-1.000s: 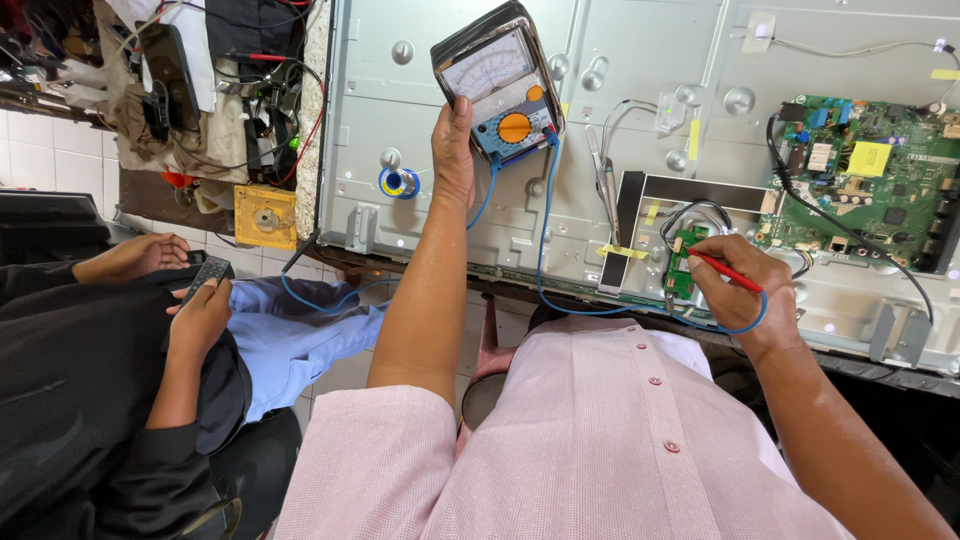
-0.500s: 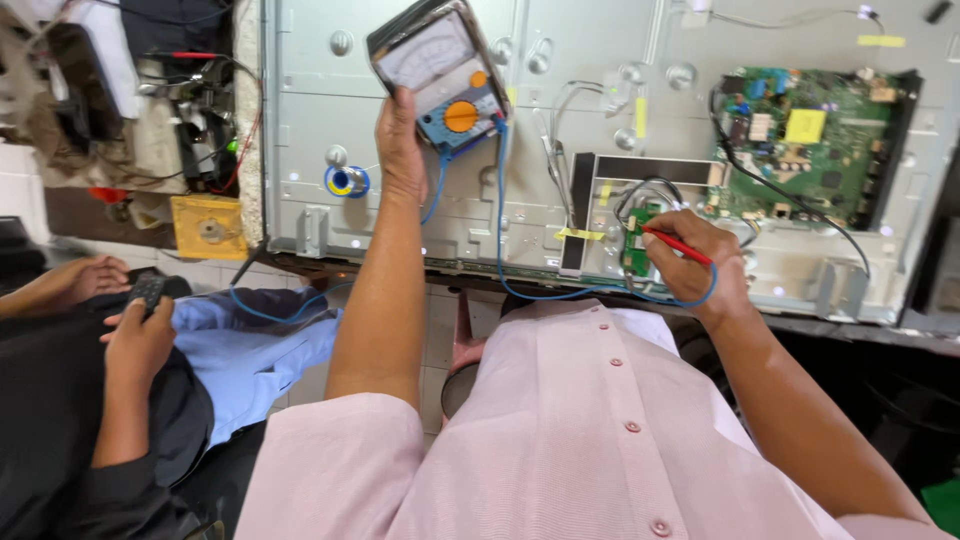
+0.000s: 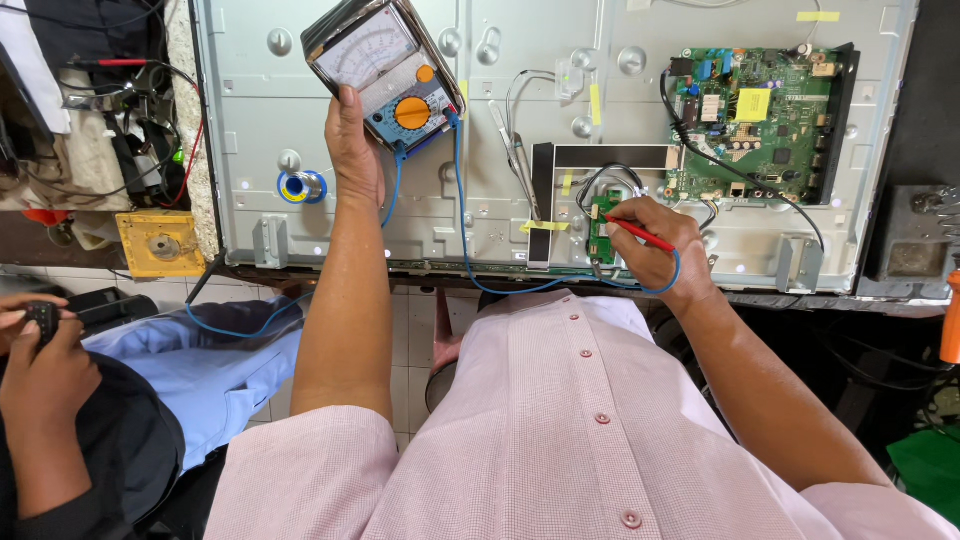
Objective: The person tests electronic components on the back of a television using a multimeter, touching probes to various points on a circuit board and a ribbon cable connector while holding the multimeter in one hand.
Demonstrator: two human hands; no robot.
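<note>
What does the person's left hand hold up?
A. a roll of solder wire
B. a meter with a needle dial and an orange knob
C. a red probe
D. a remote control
B: the left hand grips the meter by its side, above the metal panel; the red probe is in the right hand.

My left hand (image 3: 352,140) holds up the analog multimeter's pale, rectangular dial face (image 3: 362,48). Up and right of my right hand (image 3: 655,245), a square yellow label (image 3: 752,104) sits on the green circuit board (image 3: 765,125).

matt grey metal panel (image 3: 280,120), glossy plastic meter (image 3: 385,70)
</note>
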